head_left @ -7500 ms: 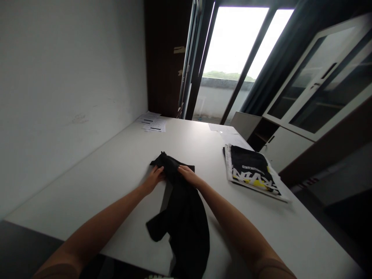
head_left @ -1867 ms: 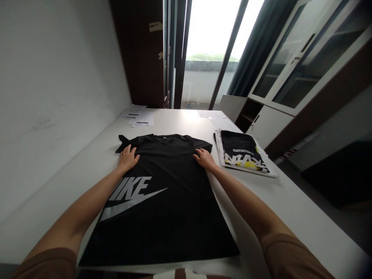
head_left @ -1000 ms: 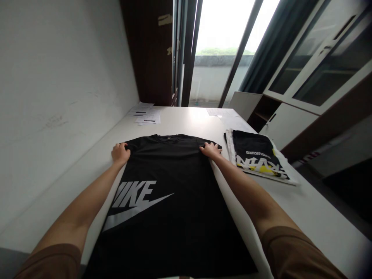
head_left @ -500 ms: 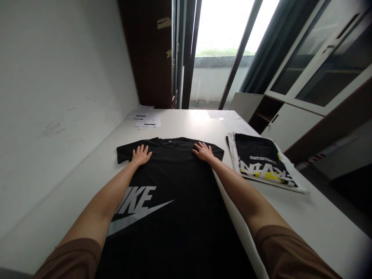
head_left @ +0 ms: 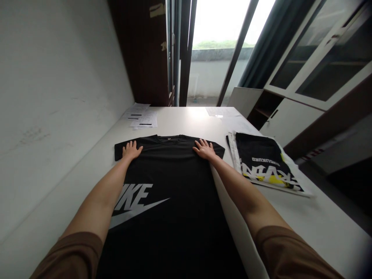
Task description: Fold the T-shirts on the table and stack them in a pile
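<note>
A black T-shirt (head_left: 180,186) lies spread out on the white table (head_left: 87,182), its collar at the far end and its lower part running out of view towards me. A grey logo with lettering marks its front, partly covered by my left forearm. My left hand (head_left: 132,150) rests flat near the left sleeve, fingers spread. On the opposite shoulder lies my right hand (head_left: 204,149), also flat with its fingers apart. Neither hand grips the cloth.
To the right sits a stack of folded shirts (head_left: 264,164), black and white with yellow print. Papers (head_left: 142,118) lie at the far left by the wall, and a sheet (head_left: 222,112) at the far right. Cabinets (head_left: 293,116) stand beyond the table's right edge.
My left hand has slid left across the shirt towards the left sleeve. My right hand stays on the right shoulder. The view has shifted slightly.
</note>
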Demonstrator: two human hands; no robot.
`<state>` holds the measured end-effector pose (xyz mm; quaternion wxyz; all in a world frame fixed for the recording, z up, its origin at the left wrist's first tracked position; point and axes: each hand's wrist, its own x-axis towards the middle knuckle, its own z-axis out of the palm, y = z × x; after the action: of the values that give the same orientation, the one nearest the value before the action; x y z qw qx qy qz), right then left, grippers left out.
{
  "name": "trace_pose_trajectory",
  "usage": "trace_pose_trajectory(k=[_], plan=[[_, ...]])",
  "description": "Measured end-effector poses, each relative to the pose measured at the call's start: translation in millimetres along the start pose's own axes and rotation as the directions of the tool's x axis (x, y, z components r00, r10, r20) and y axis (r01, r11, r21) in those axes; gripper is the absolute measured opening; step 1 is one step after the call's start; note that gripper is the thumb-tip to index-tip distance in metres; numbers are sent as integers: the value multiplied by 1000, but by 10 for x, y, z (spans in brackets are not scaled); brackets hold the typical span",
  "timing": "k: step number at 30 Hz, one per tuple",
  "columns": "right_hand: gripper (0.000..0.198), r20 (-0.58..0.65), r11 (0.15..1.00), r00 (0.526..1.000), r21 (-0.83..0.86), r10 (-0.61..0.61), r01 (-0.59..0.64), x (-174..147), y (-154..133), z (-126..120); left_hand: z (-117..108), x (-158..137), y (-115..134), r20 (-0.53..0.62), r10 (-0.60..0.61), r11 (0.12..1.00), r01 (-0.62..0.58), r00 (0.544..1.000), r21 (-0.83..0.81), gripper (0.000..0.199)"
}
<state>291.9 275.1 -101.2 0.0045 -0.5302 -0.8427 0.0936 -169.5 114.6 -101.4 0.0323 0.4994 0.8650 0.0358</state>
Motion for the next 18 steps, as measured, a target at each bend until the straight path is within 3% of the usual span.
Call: trace_pose_trajectory(k=[5, 10, 14, 18], plan=[[77, -20, 999, 999, -3, 40, -40, -68, -79, 11, -76, 16, -186, 39, -6, 1000, 6, 999, 16, 84], [83, -80, 999, 996, 10, 44, -44, -216, -157, 39, -104, 19, -192, 32, -14, 1000, 13, 999, 28, 83], [88, -79, 999, 996, 6, 44, -44, -229, -142, 30, -187, 6, -66, -18, 61, 998, -60, 998, 34, 74], [88, -68, 997, 995, 3, 71, -71, -190, -121, 18, -259, -129, 247, -113, 190, 982, -186, 975, 40, 63]])
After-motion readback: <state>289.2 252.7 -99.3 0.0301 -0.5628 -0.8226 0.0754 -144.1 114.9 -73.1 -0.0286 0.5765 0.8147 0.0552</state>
